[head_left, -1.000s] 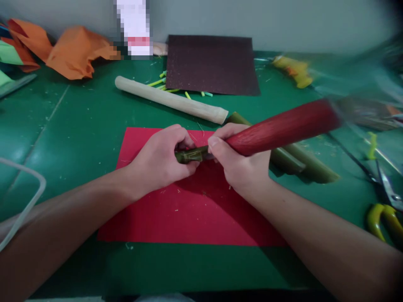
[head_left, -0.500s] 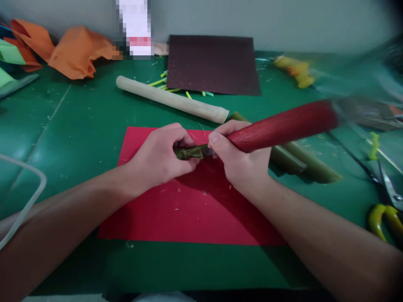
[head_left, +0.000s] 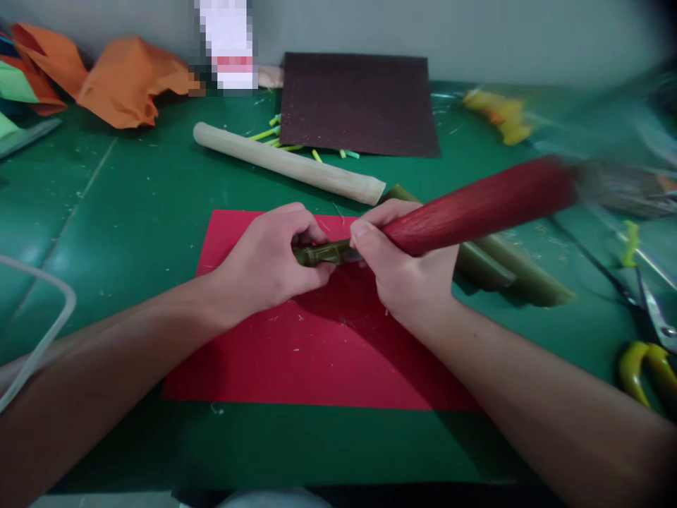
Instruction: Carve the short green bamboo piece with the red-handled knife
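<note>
My left hand (head_left: 269, 257) is closed round a short piece of green bamboo (head_left: 320, 254), with a ridged joint showing between thumb and fingers. In my right hand (head_left: 410, 271) is a carving knife with a thick red wooden handle (head_left: 476, 206), which slants up to the right past the wrist. The small metal blade (head_left: 352, 255) meets the right end of the bamboo; its tip is hard to make out. Beneath both hands lies a red sheet (head_left: 296, 367) sprinkled with fine shavings.
A pale peeled stick (head_left: 288, 164) lies beyond the hands, and dark paper (head_left: 360, 106) covers thin yellow-green strips. Split bamboo pieces (head_left: 521, 271) rest right of my right hand. Yellow-handled scissors (head_left: 635, 367) are at the right edge, orange crumpled paper (head_left: 121, 85) at the back left.
The whole view has shifted slightly. Both hands keep their grips, and the knife and bamboo stay nearly where they were, with the handle's far end a little higher.
</note>
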Tool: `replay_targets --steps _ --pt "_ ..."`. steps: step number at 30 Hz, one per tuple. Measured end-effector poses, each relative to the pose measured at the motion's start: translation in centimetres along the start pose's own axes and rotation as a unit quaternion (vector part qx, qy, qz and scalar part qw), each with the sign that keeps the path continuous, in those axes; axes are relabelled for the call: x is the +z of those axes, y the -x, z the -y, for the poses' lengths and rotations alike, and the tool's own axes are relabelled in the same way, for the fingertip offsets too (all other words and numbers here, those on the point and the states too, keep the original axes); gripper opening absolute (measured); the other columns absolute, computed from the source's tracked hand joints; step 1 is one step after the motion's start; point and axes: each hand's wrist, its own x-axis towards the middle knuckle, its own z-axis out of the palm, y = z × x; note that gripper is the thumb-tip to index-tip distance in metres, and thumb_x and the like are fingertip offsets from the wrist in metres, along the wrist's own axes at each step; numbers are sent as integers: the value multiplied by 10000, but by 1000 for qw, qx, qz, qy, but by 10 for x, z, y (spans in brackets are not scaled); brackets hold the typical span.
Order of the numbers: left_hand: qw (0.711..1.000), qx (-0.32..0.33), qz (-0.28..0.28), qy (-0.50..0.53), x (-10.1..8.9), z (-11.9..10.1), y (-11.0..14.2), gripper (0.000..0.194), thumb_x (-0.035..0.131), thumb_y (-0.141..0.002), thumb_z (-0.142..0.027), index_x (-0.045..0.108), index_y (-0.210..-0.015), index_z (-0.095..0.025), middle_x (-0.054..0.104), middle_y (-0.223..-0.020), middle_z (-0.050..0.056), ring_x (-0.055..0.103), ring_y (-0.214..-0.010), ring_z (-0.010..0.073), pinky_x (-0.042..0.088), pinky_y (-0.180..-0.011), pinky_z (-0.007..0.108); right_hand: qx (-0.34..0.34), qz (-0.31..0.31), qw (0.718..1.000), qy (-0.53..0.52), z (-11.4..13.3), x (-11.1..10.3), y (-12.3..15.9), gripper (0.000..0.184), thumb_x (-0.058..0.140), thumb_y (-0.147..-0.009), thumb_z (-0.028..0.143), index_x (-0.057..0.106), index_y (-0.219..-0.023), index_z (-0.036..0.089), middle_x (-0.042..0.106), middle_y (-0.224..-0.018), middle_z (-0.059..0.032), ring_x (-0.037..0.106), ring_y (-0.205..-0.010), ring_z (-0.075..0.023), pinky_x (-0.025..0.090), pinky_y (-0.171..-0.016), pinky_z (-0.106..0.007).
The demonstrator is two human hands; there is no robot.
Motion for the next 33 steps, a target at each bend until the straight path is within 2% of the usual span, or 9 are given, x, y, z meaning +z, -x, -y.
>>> replay_targets --steps 9,19,23,28,33 --pt "1000 -11 10 -1 -1 1 1 188 790 -720 -272 617 -761 -209 641 -766 -25 554 -663 134 422 -602 304 30 3 999 -22 5 2 -2 206 711 -831 172 648 -655 259 636 -636 19 632 -626 -153 562 -635 -348" --pt "1000 3 13 -11 -1 0 2 196 776 -720 -236 584 -757 -215 616 -780 -17 520 -655 132 395 -575 308 61 1 998 -26 7 3 -2 216 704 -781 150 641 -606 259 594 -593 29 578 -578 -144 532 -599 -346" --pt "1000 4 15 -11 -1 -1 1 209 766 -711 -216 558 -737 -218 600 -775 -16 509 -654 133 383 -570 307 49 22 998 -18 8 3 -2 246 694 -776 134 617 -585 268 609 -590 23 569 -549 -146 505 -533 -336" --pt "1000 12 19 -18 -1 0 2 215 767 -714 -213 554 -746 -217 597 -790 -15 513 -666 137 375 -572 317 41 -5 999 3 6 3 -2 197 721 -821 209 645 -659 290 651 -642 7 625 -610 -167 543 -579 -356" --pt "1000 9 18 -8 0 1 2 196 764 -726 -218 571 -764 -216 593 -793 -16 522 -674 138 385 -579 315 29 7 1000 -8 3 1 -2 233 706 -824 164 625 -640 284 633 -615 16 614 -578 -159 536 -554 -343"
